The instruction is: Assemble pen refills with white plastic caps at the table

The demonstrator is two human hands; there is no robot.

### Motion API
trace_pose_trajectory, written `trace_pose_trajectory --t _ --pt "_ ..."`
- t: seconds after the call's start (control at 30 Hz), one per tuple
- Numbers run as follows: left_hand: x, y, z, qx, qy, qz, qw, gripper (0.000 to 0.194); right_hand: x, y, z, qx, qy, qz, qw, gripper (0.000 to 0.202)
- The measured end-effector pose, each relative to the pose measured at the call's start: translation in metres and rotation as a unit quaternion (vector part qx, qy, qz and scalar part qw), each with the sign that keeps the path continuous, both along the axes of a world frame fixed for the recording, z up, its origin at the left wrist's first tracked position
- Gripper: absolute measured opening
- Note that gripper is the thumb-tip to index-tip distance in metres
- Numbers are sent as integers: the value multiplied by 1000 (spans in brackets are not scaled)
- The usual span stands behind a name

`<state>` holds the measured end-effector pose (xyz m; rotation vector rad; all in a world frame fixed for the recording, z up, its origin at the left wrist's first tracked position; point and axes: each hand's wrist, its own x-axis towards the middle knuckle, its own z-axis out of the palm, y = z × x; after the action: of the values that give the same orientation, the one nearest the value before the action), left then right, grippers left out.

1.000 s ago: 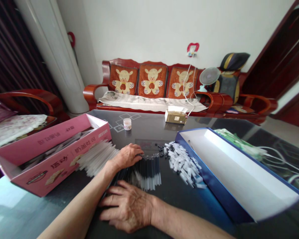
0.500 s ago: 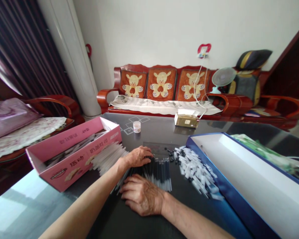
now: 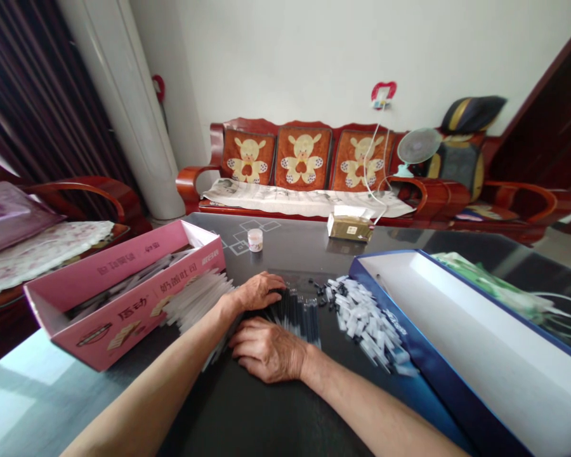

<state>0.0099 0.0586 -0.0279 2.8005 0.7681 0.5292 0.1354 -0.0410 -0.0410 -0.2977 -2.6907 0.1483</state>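
A row of slim pen refills (image 3: pixel 308 317), dark along most of their length with pale ends, lies side by side on the dark tabletop. My left hand (image 3: pixel 261 292) rests over the far ends at the row's left part, fingers bent and slightly apart. At the near ends, my right hand (image 3: pixel 269 350) lies palm down with its fingers pointing left and covers part of the row. Both hands touch the refills; their palms are hidden. Left of my left wrist is a heap of translucent white tubes (image 3: pixel 197 303). Small white caps (image 3: pixel 361 320) are piled to the right.
A pink box (image 3: pixel 171 289) with long thin pieces inside stands left. The long blue box (image 3: pixel 423 355), white inside, is on the right, with a green-white packet (image 3: pixel 495 285) behind it. Farther back are a small round tub (image 3: pixel 255 240) and a tissue box (image 3: pixel 349 226).
The view has shifted slightly. My right hand has moved a little up toward the left hand, covering more of the refills' near ends. My left hand stays over the far ends.
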Motion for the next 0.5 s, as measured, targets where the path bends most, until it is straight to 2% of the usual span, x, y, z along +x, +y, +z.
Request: trace_pose_trajectory --t 0.17,0.27,0.4,0.5 --pt "1 3 1 7 -3 20 1000 29 -1 7 6 13 -20 12 1000 22" --pt "1 2 2 12 1 24 1000 28 6 -3 16 19 -29 -12 999 22" --pt "7 -1 2 32 2 42 999 36 40 -33 29 -1 -11 -93 996 34" --pt "15 -1 -2 32 23 60 997 41 69 -47 28 -43 -47 -151 986 43"
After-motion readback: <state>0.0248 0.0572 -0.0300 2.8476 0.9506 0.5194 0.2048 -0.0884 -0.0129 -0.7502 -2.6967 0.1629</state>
